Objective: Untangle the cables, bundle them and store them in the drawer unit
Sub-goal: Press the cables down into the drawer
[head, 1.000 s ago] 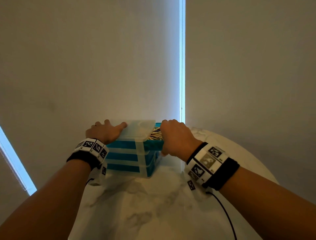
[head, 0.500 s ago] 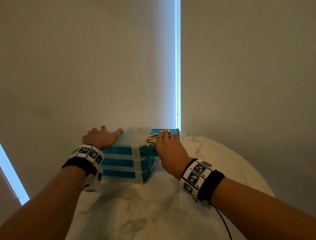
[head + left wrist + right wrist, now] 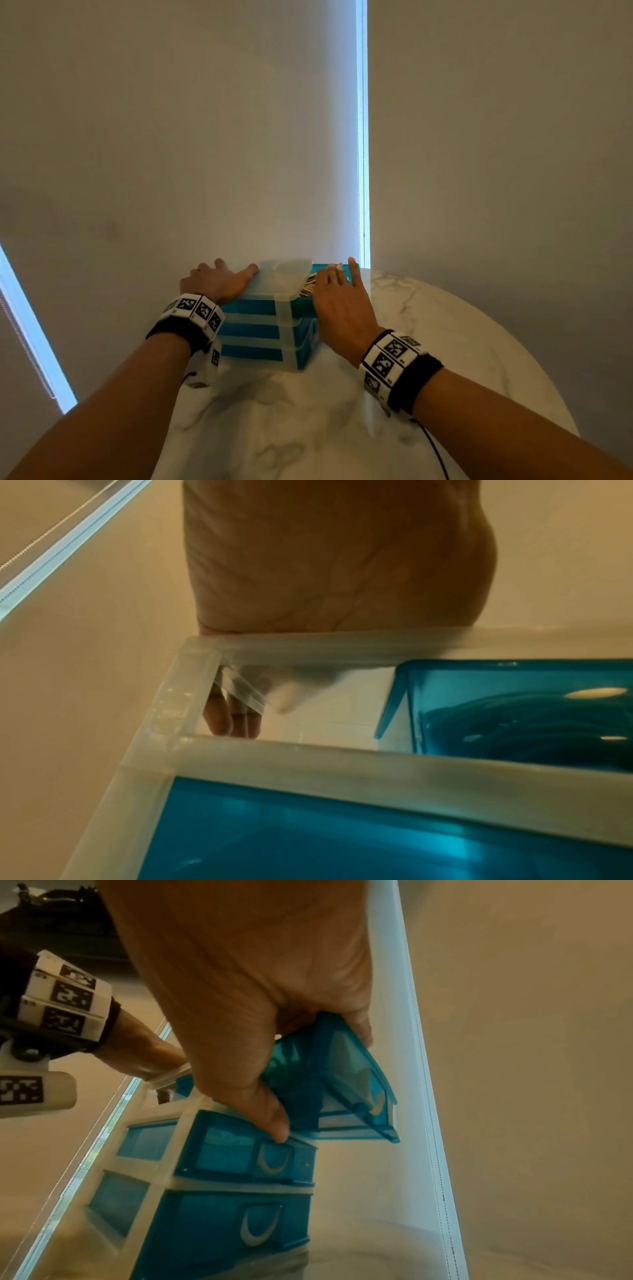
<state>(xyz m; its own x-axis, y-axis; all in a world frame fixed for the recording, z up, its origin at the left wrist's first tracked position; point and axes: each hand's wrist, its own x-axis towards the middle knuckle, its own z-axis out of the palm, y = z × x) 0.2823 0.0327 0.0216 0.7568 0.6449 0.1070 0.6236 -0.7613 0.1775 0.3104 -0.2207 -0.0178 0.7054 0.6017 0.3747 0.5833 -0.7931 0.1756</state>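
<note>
— How far along do you reckon they are?

— Near the end, I'd judge. The top drawer (image 3: 346,1085) of the drawer unit (image 3: 274,329) is pulled out toward the right hand (image 3: 342,308), and there's a pale bundle of cables (image 3: 308,287) lying in it, just under those fingers. From the left wrist view you can make out dark coils through the blue wall of that drawer. Nothing loose lies on the marble table (image 3: 308,428) that I can see.

— So what's left?

— Pushing that drawer shut, by the look of it. The two drawers below the right hand already sit flush in the frame.

— What's the right hand doing exactly?

— It grasps the open drawer: fingers curled over the far front rim, thumb (image 3: 274,1121) down on the near side, its tip touching the top edge of the middle drawer (image 3: 246,1150). In the head view one finger sticks up straight past the front edge. Whether the fingers also press on the cables, I can't tell.

— And the left?

— The left hand (image 3: 219,281) lies flat and spread on the clear lid of the unit, on the side away from the open drawer, thumb reaching toward the middle. It holds nothing; it just braces the unit.
</note>
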